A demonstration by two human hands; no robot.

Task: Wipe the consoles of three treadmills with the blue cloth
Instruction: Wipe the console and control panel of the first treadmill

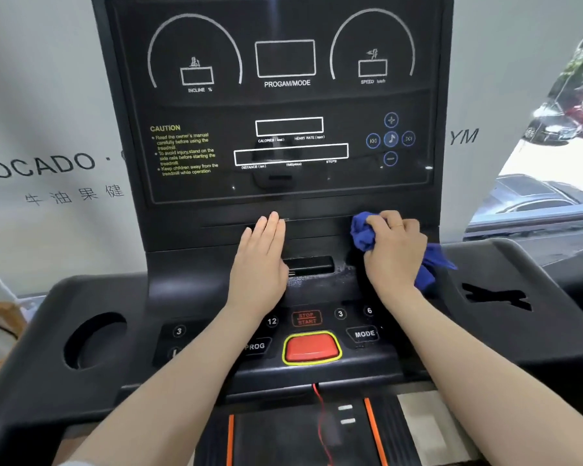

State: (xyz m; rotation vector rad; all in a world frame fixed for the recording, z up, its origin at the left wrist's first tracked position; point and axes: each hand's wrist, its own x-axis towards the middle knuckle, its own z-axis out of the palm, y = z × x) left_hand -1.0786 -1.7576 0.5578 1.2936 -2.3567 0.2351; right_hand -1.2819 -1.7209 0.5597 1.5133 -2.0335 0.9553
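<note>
Blue cloth [362,232] mostly buried under right hand [395,250], only bunched ends show. Left forearm covers part of the button panel [364,333]: "PROG" label clipped. Console [283,105] top cropped by frame edge. Red cord [322,418] blurred low down.

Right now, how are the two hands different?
The left hand lies flat with straight fingers, while the right hand curls round the blue cloth. The left hand holds nothing; the right grips the bunched cloth and wears a thin ring. Both rest on the treadmill console below the display.
</note>
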